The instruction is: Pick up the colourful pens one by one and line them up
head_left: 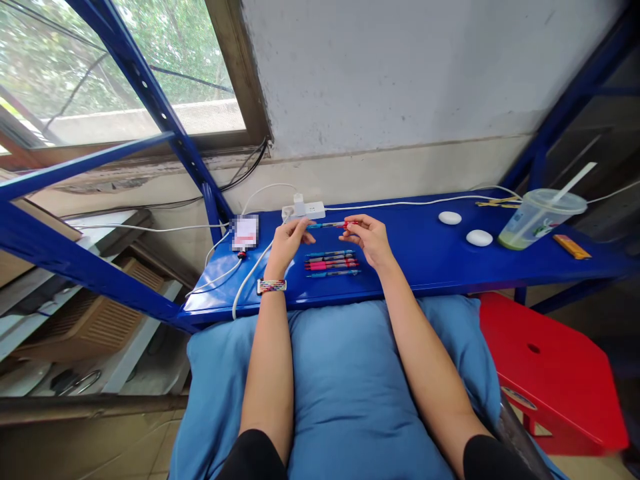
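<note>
Above the blue shelf-like table (425, 267), a pen (331, 225) is held level between my two hands. Its left end is blue and its right end red, with a clear-looking middle. My left hand (289, 241) pinches the blue end between thumb and fingers. The fingertips of my right hand (369, 239) are closed on the red end. Just below on the table, several pens lie side by side in a row, among them a pink pen (330, 265) and a blue pen (333, 273).
A white power strip (313, 210) with cables sits behind my hands. At left lies a plugged-in phone (246, 232). To the right are two white oval objects (450, 218), a plastic cup (537, 220) with straw, and an orange packet (571, 247). A blue pillow (350, 373) covers the lap.
</note>
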`<state>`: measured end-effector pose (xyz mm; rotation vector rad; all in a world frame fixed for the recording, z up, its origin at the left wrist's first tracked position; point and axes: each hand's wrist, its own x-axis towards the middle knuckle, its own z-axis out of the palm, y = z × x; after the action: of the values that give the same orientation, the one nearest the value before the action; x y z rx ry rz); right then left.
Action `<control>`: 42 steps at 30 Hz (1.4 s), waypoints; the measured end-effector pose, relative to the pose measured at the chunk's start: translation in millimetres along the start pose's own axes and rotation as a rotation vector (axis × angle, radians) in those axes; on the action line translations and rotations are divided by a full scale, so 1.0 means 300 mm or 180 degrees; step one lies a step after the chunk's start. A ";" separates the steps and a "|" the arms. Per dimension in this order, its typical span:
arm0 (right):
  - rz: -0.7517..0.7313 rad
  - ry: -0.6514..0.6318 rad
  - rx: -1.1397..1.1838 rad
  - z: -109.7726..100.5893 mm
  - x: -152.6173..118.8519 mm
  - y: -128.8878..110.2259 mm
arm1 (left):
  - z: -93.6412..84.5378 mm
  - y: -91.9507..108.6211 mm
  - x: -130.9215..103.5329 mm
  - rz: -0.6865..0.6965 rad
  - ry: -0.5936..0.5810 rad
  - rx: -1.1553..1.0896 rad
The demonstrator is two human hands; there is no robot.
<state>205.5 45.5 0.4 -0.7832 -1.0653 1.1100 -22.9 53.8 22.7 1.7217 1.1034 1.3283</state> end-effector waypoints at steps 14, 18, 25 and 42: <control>0.0078 0.0043 0.0452 -0.007 0.003 0.000 | -0.014 -0.046 0.017 0.0176 0.0144 -0.0446; 0.0281 0.0048 0.0872 -0.022 0.007 -0.013 | -0.024 -0.049 0.019 0.0221 0.0345 -0.0496; 0.0449 0.0241 0.1132 -0.033 0.008 -0.021 | -0.039 -0.040 0.012 0.0225 0.0399 -0.0713; 0.0433 0.0584 0.1240 -0.040 0.021 -0.015 | -0.041 -0.052 0.017 0.0130 0.0595 -0.0847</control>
<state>218.7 50.4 2.3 -0.6357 -0.6220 1.2853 -37.5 65.1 13.8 1.4558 0.9457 1.6092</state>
